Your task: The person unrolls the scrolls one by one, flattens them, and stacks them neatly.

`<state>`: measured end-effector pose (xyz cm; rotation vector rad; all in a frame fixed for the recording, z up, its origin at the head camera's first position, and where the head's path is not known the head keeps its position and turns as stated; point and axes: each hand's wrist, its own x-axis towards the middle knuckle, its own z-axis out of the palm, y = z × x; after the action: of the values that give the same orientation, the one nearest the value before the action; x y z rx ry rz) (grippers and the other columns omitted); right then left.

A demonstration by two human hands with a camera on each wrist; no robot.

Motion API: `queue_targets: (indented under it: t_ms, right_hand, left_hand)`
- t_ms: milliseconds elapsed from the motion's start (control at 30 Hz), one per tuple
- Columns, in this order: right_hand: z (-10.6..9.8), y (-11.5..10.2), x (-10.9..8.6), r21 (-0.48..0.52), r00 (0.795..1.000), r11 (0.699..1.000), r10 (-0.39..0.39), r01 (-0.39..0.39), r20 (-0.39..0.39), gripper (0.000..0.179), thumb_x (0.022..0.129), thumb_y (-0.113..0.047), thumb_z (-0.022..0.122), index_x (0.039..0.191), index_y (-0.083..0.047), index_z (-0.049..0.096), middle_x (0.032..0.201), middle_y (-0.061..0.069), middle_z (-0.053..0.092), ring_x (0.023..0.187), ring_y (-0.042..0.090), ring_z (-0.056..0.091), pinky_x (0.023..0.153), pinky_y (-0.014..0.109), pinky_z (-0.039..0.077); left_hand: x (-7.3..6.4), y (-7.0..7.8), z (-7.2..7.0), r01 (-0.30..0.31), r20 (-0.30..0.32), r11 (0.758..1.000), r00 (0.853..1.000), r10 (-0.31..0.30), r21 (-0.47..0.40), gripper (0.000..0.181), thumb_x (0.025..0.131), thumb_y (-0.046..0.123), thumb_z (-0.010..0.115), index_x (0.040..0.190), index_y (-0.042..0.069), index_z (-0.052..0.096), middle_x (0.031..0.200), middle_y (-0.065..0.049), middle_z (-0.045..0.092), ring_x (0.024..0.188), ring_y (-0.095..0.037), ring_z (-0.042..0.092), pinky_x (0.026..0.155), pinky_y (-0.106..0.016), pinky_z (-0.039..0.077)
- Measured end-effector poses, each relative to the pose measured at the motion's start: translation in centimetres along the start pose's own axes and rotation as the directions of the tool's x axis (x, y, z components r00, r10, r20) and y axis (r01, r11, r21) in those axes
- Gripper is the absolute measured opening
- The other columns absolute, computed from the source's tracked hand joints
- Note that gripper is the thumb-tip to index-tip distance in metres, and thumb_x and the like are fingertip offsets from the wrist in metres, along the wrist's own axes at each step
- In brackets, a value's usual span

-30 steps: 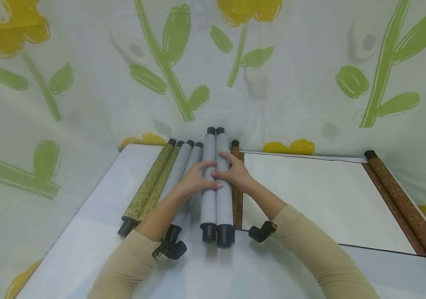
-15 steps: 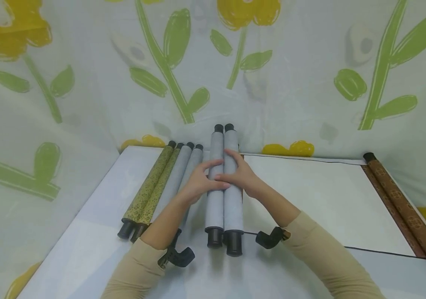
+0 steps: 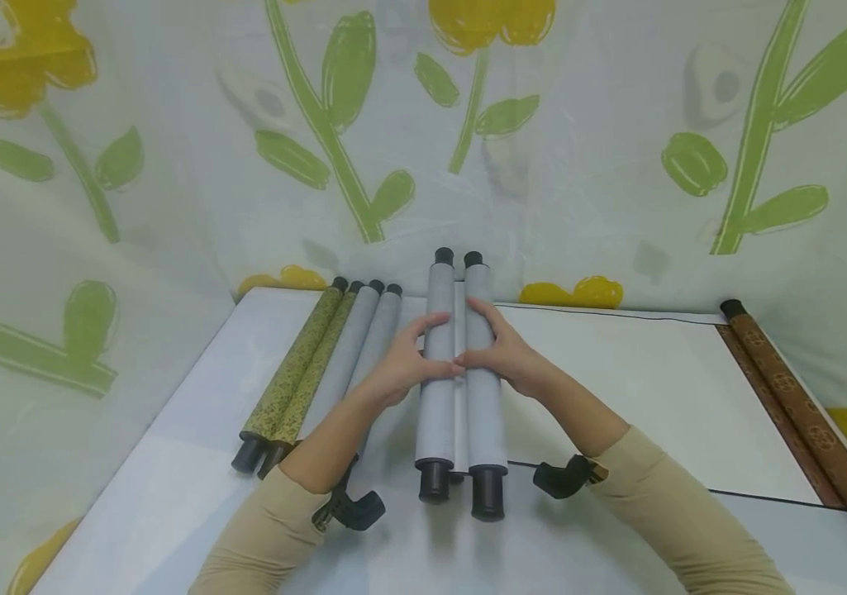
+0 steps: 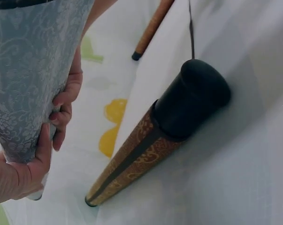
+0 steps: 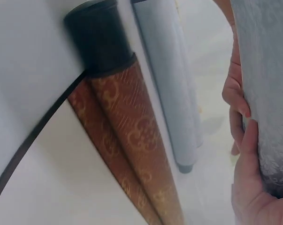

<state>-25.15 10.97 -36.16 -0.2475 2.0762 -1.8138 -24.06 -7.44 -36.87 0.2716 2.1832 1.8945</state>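
Note:
A scroll with grey-blue patterned rollers and black end caps is held up over the table, a narrow white strip [image 3: 460,421] showing between the rollers. My left hand [image 3: 402,365] grips the left roller [image 3: 436,426], fingers curled round it, thumb across its front. Round the right roller [image 3: 485,421] curls my right hand [image 3: 508,355], the two thumbtips close together at the middle. Behind it a brown-patterned scroll lies unrolled, its blank white sheet [image 3: 616,388] spread rightward to the far brown roller [image 3: 787,388]. The near brown roller [image 4: 136,159] shows in the left wrist view, hidden in the head view.
To the left, a rolled green-speckled scroll [image 3: 292,364] and another grey-blue scroll [image 3: 344,364] lie side by side on the white table [image 3: 170,463]. A flower-printed curtain [image 3: 587,207] hangs behind the table's back edge. Small black devices [image 3: 564,478] are strapped at both wrists.
Both hands have shifted right and lifted the grey-blue scroll. Its rollers, side by side before, now stand apart with the white strip between them. The other scrolls have not moved.

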Motion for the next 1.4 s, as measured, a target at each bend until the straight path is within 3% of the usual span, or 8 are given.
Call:
queue_targets:
  t_ms: [267,467,700,900,1133,1400]
  right_hand:
    - [-1.1,0.4,-0.7,-0.05,0.999,0.999,0.013,-0.015,-0.035,0.086,0.077,0.0,0.056,0.151,-0.026,0.019,0.154,0.013,0.009,0.128,0.038,0.027,0.101,0.059,0.031]
    - [-1.0,0.6,-1.3,-0.129,0.986,0.991,-0.04,0.019,-0.163,0.084,0.077,-0.006,0.07,0.149,-0.019,0.027,0.153,0.016,0.019,0.127,0.037,0.031,0.103,0.055,0.031]
    - [-1.6,0.9,-1.7,-0.176,0.979,0.984,-0.047,0.011,-0.199,0.089,0.072,-0.004,0.074,0.148,-0.017,0.029,0.152,0.017,0.022,0.127,0.037,0.03,0.104,0.055,0.028]
    - [-2.3,1.1,-2.0,-0.178,0.982,0.984,-0.021,-0.014,-0.188,0.089,0.073,0.002,0.066,0.149,-0.018,0.024,0.154,0.017,0.017,0.128,0.039,0.028,0.103,0.058,0.03]
    - [-3.3,1.3,-2.6,-0.19,0.981,0.98,0.025,-0.062,-0.193,0.078,0.079,0.0,0.052,0.149,-0.019,0.025,0.155,0.019,0.008,0.13,0.041,0.023,0.101,0.063,0.028]
    - [-3.3,1.3,-2.9,-0.246,0.969,0.964,0.036,-0.098,-0.243,0.088,0.076,-0.006,0.073,0.149,-0.019,0.026,0.155,0.017,0.015,0.131,0.041,0.027,0.103,0.061,0.029]
  left_hand:
    - [0.4,-0.3,1.1,-0.027,-0.021,0.995,0.999,0.029,0.1,0.074,0.071,-0.004,0.069,0.138,0.017,0.047,0.143,-0.014,0.037,0.122,-0.034,0.041,0.096,-0.051,0.04]
    - [1.0,-0.5,2.1,-0.068,-0.012,0.988,0.997,0.07,0.135,0.075,0.069,0.006,0.08,0.137,0.016,0.049,0.143,-0.011,0.041,0.126,-0.029,0.041,0.103,-0.048,0.035]
    - [1.3,-0.5,2.7,-0.077,0.011,0.985,0.997,0.076,0.157,0.078,0.067,0.007,0.082,0.137,0.016,0.048,0.143,-0.011,0.04,0.128,-0.029,0.039,0.105,-0.048,0.032]
    - [1.4,-0.5,3.0,-0.092,0.004,0.979,0.996,0.093,0.181,0.073,0.069,-0.002,0.073,0.136,0.014,0.05,0.14,-0.014,0.043,0.122,-0.029,0.042,0.101,-0.048,0.036]
    - [1.4,-0.4,3.2,-0.06,-0.041,0.979,0.997,0.069,0.194,0.058,0.075,-0.002,0.057,0.131,0.014,0.056,0.141,-0.014,0.042,0.123,-0.029,0.041,0.101,-0.048,0.035]
    - [1.5,-0.9,3.7,-0.076,-0.086,0.96,0.991,0.102,0.269,0.062,0.068,-0.001,0.07,0.127,0.013,0.058,0.133,-0.019,0.045,0.117,-0.031,0.045,0.096,-0.048,0.04]
